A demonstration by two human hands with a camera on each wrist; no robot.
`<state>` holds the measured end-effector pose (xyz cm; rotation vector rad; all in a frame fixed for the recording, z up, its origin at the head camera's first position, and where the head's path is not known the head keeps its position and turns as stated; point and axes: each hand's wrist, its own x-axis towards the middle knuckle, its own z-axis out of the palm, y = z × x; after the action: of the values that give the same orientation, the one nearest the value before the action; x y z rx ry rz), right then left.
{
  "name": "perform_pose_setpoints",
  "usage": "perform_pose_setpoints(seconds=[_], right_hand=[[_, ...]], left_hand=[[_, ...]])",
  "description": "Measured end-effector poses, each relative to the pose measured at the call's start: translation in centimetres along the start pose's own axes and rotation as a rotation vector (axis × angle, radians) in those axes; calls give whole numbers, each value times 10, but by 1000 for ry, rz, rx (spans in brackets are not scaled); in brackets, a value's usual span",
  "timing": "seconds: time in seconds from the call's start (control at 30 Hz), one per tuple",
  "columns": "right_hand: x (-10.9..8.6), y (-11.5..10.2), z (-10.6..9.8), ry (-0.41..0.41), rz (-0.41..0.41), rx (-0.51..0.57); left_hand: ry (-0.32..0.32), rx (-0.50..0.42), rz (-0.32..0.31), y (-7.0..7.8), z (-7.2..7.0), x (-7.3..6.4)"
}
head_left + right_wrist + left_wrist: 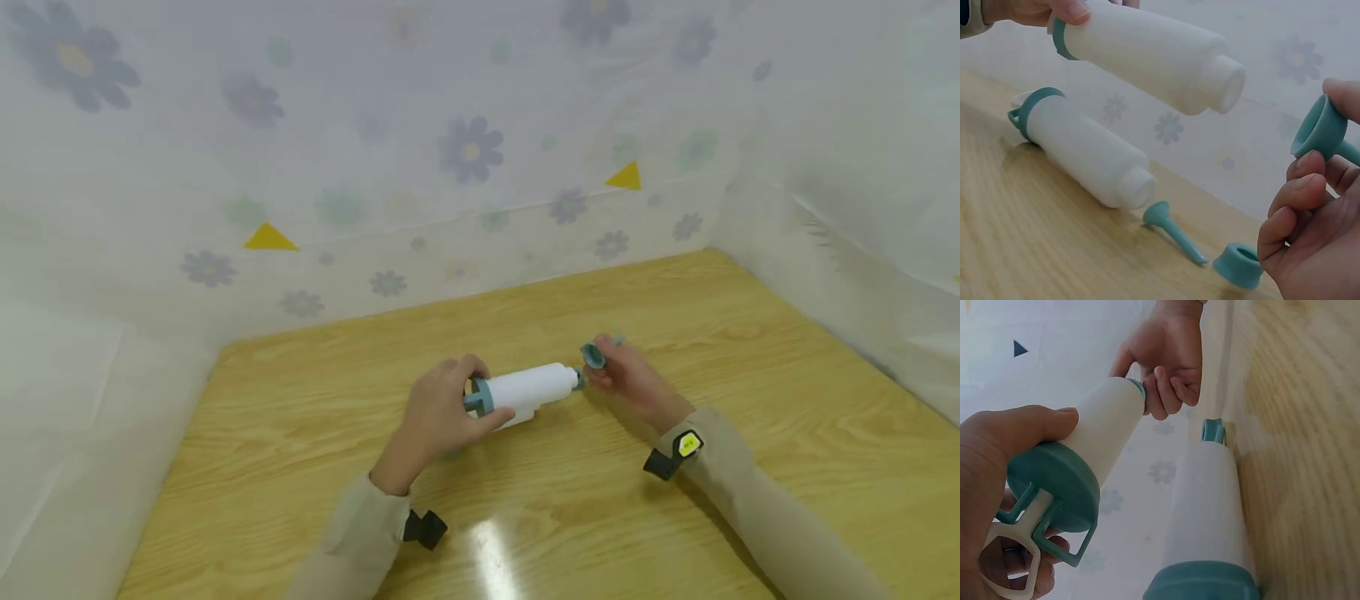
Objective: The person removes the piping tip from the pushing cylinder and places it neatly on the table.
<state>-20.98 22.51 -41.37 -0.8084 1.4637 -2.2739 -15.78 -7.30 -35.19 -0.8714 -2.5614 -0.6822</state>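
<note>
My left hand grips a white syringe-like tube by its green-collared end, thumb and fingers around it. From that collar stick out green loops and a white ring handle, seen in the left wrist view. The tube's narrow, uncapped neck points toward my right hand. There, thumb and fingers pinch a green funnel-shaped nozzle, its wide mouth turned toward the tube. The nozzle and the neck are apart in the right wrist view.
A second, matching white tube lies on the wooden table beneath the held one. By its neck lie another green nozzle and a green ring cap. A flower-patterned sheet hangs behind the table.
</note>
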Motion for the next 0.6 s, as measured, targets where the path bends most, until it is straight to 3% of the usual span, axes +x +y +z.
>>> perform_pose_setpoints(seconds=[0.1, 0.2, 0.27, 0.47, 0.6], right_hand=[[-12, 5, 6, -6, 11, 41], [-23, 9, 10, 20, 17, 54], [-28, 11, 16, 76, 2, -11], [-45, 20, 37, 259, -33, -350], [-51, 24, 43, 297, -42, -405]], left_hand=[[-1, -1, -18, 2, 2, -11], [8, 17, 8, 5, 5, -18], [16, 45, 33, 6, 7, -23], [14, 132, 100, 14, 11, -41], [-14, 155, 81, 17, 13, -46]])
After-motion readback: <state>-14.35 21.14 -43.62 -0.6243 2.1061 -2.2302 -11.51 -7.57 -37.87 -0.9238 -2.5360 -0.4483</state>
